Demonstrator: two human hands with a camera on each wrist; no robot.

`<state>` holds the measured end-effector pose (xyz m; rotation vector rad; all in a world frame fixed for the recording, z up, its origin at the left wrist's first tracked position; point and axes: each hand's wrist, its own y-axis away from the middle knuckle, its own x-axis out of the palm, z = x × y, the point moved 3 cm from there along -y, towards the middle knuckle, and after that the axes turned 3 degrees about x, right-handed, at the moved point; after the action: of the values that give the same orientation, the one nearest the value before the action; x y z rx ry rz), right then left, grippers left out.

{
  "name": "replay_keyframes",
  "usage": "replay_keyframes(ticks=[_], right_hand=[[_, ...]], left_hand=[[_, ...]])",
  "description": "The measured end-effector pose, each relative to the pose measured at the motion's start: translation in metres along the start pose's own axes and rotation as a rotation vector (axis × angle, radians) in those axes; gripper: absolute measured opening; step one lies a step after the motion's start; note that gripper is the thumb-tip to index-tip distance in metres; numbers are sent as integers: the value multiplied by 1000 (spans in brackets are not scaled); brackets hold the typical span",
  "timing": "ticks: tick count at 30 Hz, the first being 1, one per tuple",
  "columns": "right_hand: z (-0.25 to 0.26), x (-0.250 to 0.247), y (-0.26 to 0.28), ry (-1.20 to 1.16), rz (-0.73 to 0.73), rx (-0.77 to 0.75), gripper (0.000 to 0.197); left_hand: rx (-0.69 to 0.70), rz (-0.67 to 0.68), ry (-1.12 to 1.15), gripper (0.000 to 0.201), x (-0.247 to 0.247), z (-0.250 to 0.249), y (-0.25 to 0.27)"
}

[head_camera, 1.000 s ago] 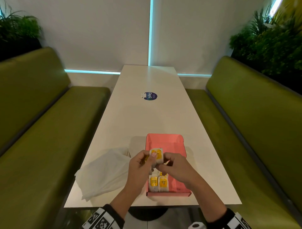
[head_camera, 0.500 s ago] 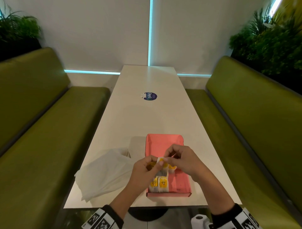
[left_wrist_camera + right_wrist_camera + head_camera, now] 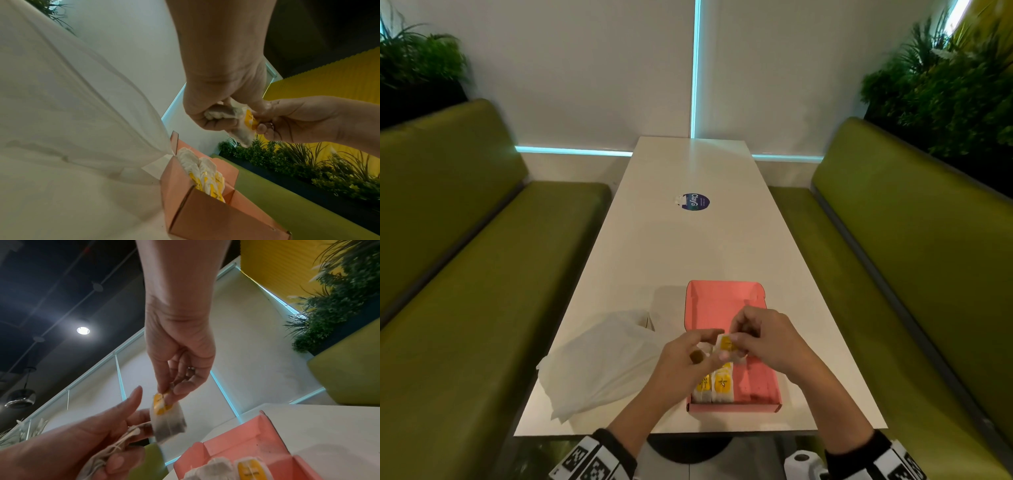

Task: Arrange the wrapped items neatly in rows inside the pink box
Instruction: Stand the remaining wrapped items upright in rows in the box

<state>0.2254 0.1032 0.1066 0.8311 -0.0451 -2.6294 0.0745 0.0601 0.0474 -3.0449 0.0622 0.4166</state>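
Observation:
The pink box (image 3: 722, 301) lies open near the front edge of the white table (image 3: 688, 246). Several white tea bags with yellow tags (image 3: 717, 385) stand in rows in its near left corner. Just above them my right hand (image 3: 739, 342) pinches one tea bag (image 3: 726, 343) by its yellow tag, and it hangs down in the right wrist view (image 3: 168, 418). My left hand (image 3: 698, 349) is beside it, its lower fingers curled round a bundle of tea bags and strings (image 3: 107, 449). That bundle (image 3: 221, 112) shows crumpled in the palm in the left wrist view.
A white plastic bag (image 3: 602, 359) lies crumpled on the table, left of the box and touching it. A round blue sticker (image 3: 693, 202) marks the table's middle. Green benches (image 3: 465, 274) (image 3: 911, 257) run along both long sides, with plants behind them.
The tea bag, held up flat by both hands before, has come down and to the right. My right hand now pinches it alone while the left keeps the bundle.

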Motion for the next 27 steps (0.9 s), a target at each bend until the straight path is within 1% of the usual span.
replay_keyframes(ticks=[2,5,7,9,10,13,15,17,19,20,22,24,26,27], right_hand=[[0,0,1,-16,-9,2,13],[-1,1,1,-120,-29,19,10],[-4,1,2,-156,-26,47,20],[-9,1,3,-128,2,99,31],[-11,1,3,-103,27,122,32],[-17,8,6,-77,82,161,21],[-19,12,7,-111,50,165,15],[-26,12,4,-115,0,188,17],[-38,8,-1,-37,-74,225,12],[-46,5,-5,69,-117,240,8],[-61,4,-11,299,-157,260,15],[-72,12,-15,434,-149,260,22],[-81,20,-18,495,-143,253,20],[-85,24,-20,507,-138,255,23]], left_hand=[[-2,-1,-43,18,3,2,-1],[9,-10,-82,20,4,6,-1],[12,-7,-73,19,4,5,-1],[7,-15,-63,18,4,5,-1],[8,-23,-68,19,3,4,0],[-1,-46,-66,17,3,6,0],[4,-64,-78,19,4,5,0],[-14,-103,-134,24,2,8,0],[-53,-146,-204,27,-3,11,2],[-77,-138,-277,31,-6,12,4],[-111,-44,-499,47,-6,13,8],[-140,47,-664,58,-2,13,13],[-191,74,-720,61,2,17,17],[-208,78,-732,61,3,19,17]])
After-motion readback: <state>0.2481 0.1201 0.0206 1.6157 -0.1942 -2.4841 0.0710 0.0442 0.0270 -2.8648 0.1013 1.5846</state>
